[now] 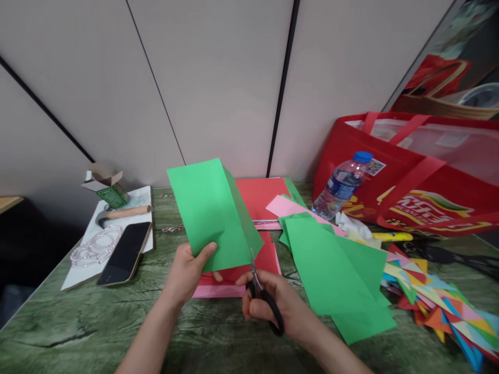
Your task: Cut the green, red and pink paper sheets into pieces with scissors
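**Scissor tips sitting at the lower edge of a folded green sheet**

The left hand [187, 272] is pinching the folded green sheet [212, 213] by its lower corner, thumb on the front face and the other fingers behind it. It is holding the sheet up off the table [78, 322]. The sheet is rising above and slightly to the right of that hand. Its long axis is running up and away from the person, and the fold crease is lying along its right side.

The right hand [280, 306] is closed around the black handles of the scissors [263, 296], with fingers through the loops. The blades are pointing up and a little left from this hand, and their tips are lying at the sheet's lower edge, close to the creased corner. Whether the blades are parted is too small to tell. The right hand is the nearer one to that corner, while the left is steadying the opposite end of the same edge.

Red sheets [268, 257] and a pink sheet [214, 292] are lying just beyond and beneath both hands. Loose green sheets [339, 275] are lying just right of the right hand, with coloured paper triangles [440, 301] further right. A phone [125, 253] and a hammer [122, 213] are resting well left of the left hand.
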Tool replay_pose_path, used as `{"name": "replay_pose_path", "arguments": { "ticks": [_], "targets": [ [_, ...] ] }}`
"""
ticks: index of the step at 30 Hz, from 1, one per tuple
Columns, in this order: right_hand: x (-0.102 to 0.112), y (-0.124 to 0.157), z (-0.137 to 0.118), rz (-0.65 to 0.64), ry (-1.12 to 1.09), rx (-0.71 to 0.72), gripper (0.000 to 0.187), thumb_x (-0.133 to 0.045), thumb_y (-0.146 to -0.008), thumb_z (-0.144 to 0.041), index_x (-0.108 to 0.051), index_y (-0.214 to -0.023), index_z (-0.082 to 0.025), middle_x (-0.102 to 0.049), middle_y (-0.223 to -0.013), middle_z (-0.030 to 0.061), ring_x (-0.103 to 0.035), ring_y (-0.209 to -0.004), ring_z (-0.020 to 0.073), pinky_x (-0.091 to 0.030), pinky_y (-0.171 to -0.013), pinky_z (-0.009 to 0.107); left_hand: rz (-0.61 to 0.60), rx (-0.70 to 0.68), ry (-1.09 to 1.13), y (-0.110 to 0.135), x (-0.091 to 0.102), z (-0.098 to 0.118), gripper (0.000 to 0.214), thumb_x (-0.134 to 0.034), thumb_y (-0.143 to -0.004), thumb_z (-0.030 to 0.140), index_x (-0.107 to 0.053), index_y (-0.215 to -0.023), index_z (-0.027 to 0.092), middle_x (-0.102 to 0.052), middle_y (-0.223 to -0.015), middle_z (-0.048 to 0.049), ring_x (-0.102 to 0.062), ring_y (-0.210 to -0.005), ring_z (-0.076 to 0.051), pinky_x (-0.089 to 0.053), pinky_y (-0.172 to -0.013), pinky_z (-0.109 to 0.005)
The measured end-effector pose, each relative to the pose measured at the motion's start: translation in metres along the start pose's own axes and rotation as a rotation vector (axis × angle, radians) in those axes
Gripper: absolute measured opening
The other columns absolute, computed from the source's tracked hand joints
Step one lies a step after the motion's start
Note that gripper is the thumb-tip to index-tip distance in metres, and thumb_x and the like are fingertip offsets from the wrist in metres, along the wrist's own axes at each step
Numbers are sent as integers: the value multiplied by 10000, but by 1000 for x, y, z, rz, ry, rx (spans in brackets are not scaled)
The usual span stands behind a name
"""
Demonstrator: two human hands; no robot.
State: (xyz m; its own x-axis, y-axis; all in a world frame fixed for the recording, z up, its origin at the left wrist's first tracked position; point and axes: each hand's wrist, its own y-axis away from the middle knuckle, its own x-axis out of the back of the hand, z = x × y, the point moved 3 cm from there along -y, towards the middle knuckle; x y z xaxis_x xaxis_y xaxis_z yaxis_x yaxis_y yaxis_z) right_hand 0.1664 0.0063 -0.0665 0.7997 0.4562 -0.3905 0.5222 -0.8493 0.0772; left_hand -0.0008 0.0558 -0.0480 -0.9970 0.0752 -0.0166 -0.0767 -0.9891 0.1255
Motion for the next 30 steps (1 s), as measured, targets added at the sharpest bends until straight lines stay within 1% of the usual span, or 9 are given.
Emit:
{"name": "replay_pose_path", "arguments": {
  "ticks": [3, 7, 12, 18, 21, 24, 30],
  "targets": [
    [1, 0, 1, -6, -1, 18, 467, -701, -624, -488, -534, -895, -146, -572, -580, -14, -488, -526, 104, -346, -518, 237, 3, -21, 1, 0, 1, -2, 172, -602, -743, 286, -612, -636, 151, -634, -446, 3, -577, -375, -149, -480, -410, -252],
    [2, 0, 4, 0, -25, 33, 491, -709, -606, -500, -543, -899, -142, -559, -597, -15, -492, -528, 103, -348, -522, 238, 0, -29, 1, 0, 1, -3, 195, -599, -750, 294, -595, -611, 157, -622, -430, 9, -566, -352, -144, -463, -400, -244],
    [4, -1, 8, 6, -40, 31, 457, -714, -598, -495, -552, -859, -156, -537, -602, -26, -502, -537, 108, -362, -532, 247, -13, -26, 1, 0, -1, -2, 195, -605, -745, 296, -590, -607, 159, -619, -435, 10, -562, -352, -142, -444, -379, -232],
    [4, 0, 12, 4, -64, 8, 412, -720, -621, -440, -552, -874, -162, -501, -582, -49, -472, -502, 90, -397, -560, 268, -68, -10, -5, 1, -5, 2, 236, -578, -766, 317, -611, -602, 151, -671, -530, -37, -588, -391, -163, -459, -371, -252],
    [3, 1, 11, 0, -50, 10, 401, -719, -627, -425, -551, -875, -157, -507, -577, -49, -460, -489, 83, -399, -555, 267, -82, 5, 26, 2, -7, 5, 215, -582, -763, 317, -599, -617, 159, -664, -498, -29, -593, -390, -173, -455, -340, -250],
    [3, 1, 10, 5, -52, -2, 371, -720, -636, -397, -554, -863, -156, -501, -572, -53, -455, -480, 78, -396, -539, 258, -68, 20, 58, 2, -7, 5, 189, -605, -742, 312, -589, -629, 162, -653, -471, -23, -610, -404, -187, -439, -305, -237],
    [4, 1, 14, -13, -40, 24, 353, -704, -660, -385, -554, -881, -155, -500, -584, -52, -464, -477, 77, -398, -530, 250, -70, 28, 51, 1, -6, 2, 205, -594, -752, 320, -585, -633, 153, -655, -462, -29, -611, -389, -179, -441, -314, -227]
  ]
}}
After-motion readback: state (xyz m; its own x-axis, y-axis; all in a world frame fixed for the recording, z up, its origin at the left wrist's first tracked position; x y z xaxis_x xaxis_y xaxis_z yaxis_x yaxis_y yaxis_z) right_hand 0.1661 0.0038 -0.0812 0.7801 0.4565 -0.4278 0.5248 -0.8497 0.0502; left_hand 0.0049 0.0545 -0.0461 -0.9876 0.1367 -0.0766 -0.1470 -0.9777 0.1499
